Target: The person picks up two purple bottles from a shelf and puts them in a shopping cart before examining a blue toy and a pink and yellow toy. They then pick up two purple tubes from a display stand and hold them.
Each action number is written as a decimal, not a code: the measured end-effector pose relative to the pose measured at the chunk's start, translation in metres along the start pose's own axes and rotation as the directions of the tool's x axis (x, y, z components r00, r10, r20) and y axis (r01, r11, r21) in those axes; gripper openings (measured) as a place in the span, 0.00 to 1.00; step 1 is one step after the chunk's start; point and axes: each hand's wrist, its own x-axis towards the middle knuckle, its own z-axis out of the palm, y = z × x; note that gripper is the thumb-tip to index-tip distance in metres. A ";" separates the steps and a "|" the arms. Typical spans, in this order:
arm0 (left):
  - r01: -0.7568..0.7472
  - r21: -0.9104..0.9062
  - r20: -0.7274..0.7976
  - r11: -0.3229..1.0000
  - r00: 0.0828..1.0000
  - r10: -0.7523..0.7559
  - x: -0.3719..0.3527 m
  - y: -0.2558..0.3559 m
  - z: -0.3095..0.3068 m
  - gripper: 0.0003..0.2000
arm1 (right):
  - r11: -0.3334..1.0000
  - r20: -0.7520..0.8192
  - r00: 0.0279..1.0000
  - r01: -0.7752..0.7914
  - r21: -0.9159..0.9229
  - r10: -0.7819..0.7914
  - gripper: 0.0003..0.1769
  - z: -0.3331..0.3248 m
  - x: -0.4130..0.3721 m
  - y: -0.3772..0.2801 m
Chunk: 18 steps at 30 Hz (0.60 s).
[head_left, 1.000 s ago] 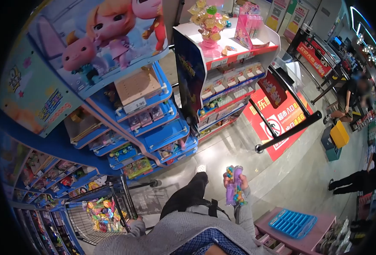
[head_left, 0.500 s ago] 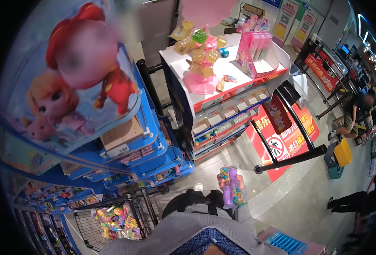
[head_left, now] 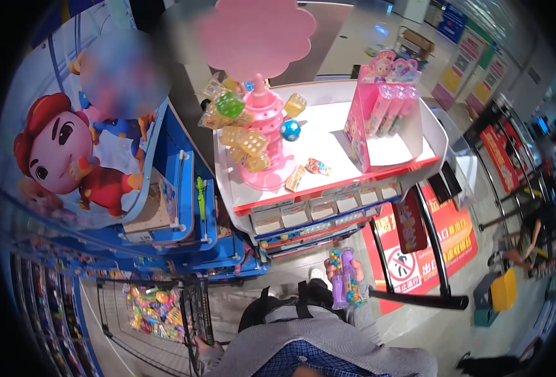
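My right hand (head_left: 358,271) is closed around two clear candy tubes (head_left: 347,279), with purple sections and small multicoloured balls inside. It holds them upright in front of my body. At the lower left, my left hand (head_left: 207,347) is at the handle (head_left: 206,317) of a black wire shopping cart (head_left: 117,327), fingers seemingly wrapped round it. A heap of colourful wrapped packets (head_left: 155,312) lies in the cart. Ahead is a white display stand (head_left: 328,147) bearing a pink tower rack (head_left: 266,141) hung with dice-shaped pieces, and a pink box (head_left: 369,125) of tubes.
Blue tiered shelves (head_left: 183,213) with a cartoon panel (head_left: 70,157) stand on the left. A black metal rail (head_left: 419,298) and a red floor mat (head_left: 444,251) are on the right. Farther right, a person (head_left: 532,235) is near a yellow-lidded bin (head_left: 503,292).
My view has shifted closer to the display stand. My left hand has come into sight at the cart handle. My right hand still holds both tubes.
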 end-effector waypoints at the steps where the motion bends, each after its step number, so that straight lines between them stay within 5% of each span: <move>1: -0.003 0.012 -0.009 1.000 1.000 0.003 -0.017 0.027 -0.005 0.23 | 0.996 0.012 0.998 -0.060 -0.065 0.061 0.36 -0.007 0.003 -0.020; 6: -0.110 0.214 -0.233 0.971 0.959 0.160 -0.051 0.031 0.029 0.23 | 0.968 0.135 0.978 -0.128 -0.216 0.160 0.36 0.004 0.016 -0.084; 8: -0.126 0.230 -0.287 0.965 0.939 0.190 -0.062 0.052 0.031 0.23 | 0.947 0.093 0.967 -0.208 -0.246 0.236 0.36 0.015 0.018 -0.097; 9: -0.096 0.264 -0.258 0.960 0.952 0.166 -0.072 0.068 0.029 0.22 | 0.955 0.013 0.996 -0.082 -0.285 0.089 0.35 0.023 0.016 -0.093; 10: -0.085 0.266 -0.264 0.960 0.951 0.158 -0.079 0.076 0.030 0.22 | 0.954 0.012 0.995 -0.093 -0.284 0.100 0.35 0.019 0.017 -0.098; 12: -0.118 0.345 -0.281 0.931 0.934 0.222 -0.088 0.086 0.035 0.21 | 0.881 -0.030 0.967 -0.242 -0.407 0.252 0.34 0.008 0.026 -0.111; 18: -0.269 0.296 -0.347 0.916 0.864 0.366 -0.113 0.122 0.038 0.15 | 0.796 -0.101 0.918 -0.384 -0.467 0.383 0.35 0.027 0.052 -0.107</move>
